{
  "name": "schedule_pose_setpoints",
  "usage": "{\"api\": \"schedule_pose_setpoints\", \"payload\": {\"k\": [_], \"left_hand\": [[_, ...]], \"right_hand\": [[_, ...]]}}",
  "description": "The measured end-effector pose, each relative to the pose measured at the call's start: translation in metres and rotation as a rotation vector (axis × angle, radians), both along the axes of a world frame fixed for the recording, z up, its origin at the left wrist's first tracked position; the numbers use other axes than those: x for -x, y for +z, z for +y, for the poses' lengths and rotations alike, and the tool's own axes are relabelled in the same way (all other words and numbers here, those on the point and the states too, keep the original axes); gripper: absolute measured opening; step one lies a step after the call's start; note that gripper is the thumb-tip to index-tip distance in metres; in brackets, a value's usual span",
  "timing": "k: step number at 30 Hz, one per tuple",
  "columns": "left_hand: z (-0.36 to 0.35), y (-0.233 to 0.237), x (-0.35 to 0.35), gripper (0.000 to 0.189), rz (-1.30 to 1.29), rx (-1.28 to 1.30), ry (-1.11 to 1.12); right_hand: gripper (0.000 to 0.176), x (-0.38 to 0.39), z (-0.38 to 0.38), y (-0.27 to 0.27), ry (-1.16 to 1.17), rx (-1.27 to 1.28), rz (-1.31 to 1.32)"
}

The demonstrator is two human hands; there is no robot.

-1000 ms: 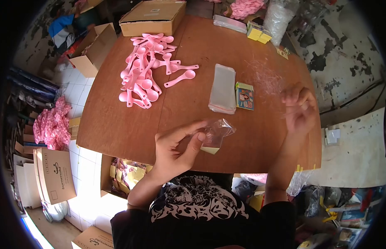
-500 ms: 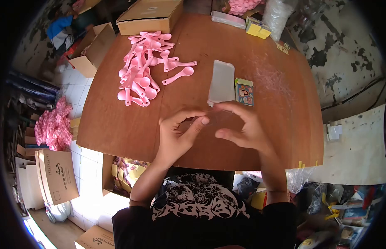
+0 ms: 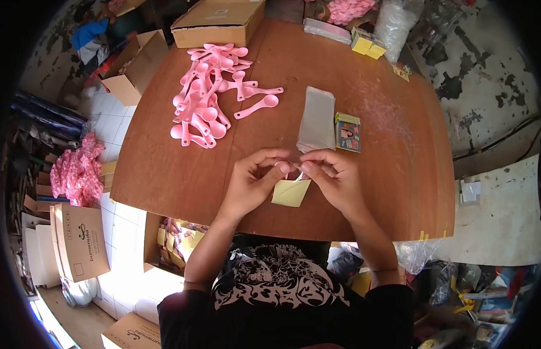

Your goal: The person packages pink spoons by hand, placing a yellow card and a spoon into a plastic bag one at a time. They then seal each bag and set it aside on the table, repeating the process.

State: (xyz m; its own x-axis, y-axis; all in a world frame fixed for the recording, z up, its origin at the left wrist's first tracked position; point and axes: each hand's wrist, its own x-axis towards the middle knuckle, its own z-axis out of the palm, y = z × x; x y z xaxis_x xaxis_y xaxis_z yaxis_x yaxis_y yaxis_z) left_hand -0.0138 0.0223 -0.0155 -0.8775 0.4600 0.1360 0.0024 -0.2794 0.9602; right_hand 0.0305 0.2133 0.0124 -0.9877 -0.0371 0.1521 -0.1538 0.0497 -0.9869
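My left hand (image 3: 259, 178) is closed, thumb and fingers pinched together near the table's front. Facing it, my right hand (image 3: 331, 179) pinches too, the fingertips of both hands almost meeting. Just below them hangs a small pale yellow card (image 3: 291, 193), with white and pinkish bits at its upper edge; exactly what the fingertips grip there is partly hidden. Beyond my hands lies a stack of clear plastic bags (image 3: 317, 119), and beside it a small stack of printed cards (image 3: 348, 132). A pile of pink spoons (image 3: 203, 96) covers the table's left side.
A cardboard box (image 3: 218, 23) stands at the table's back. Thin pinkish strips (image 3: 381, 110) are scattered at right. Yellow boxes (image 3: 368, 43) and another stack of bags (image 3: 327, 30) sit at the far edge. A person (image 3: 91, 41) is at the upper left, by an open carton (image 3: 134, 67).
My right hand has closed from a spread grip into a pinch and moved nearer my left. The yellow card now shows below the fingers. The view has shifted slightly.
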Motion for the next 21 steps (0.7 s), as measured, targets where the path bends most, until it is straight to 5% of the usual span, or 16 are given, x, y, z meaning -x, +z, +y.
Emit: {"api": "schedule_pose_setpoints", "payload": {"k": [13, 18, 21], "left_hand": [[-0.009, -0.02, 0.009, 0.026, -0.062, -0.005, 0.039], [-0.013, -0.011, 0.007, 0.021, -0.149, -0.067, -0.007], [-0.017, -0.017, 0.009, 0.018, -0.146, -0.11, -0.04]], "right_hand": [[0.014, 0.011, 0.005, -0.018, -0.036, -0.037, 0.025], [0.01, 0.007, 0.001, -0.007, 0.01, 0.155, 0.042], [0.01, 0.008, 0.011, -0.016, 0.077, 0.003, 0.127]]}}
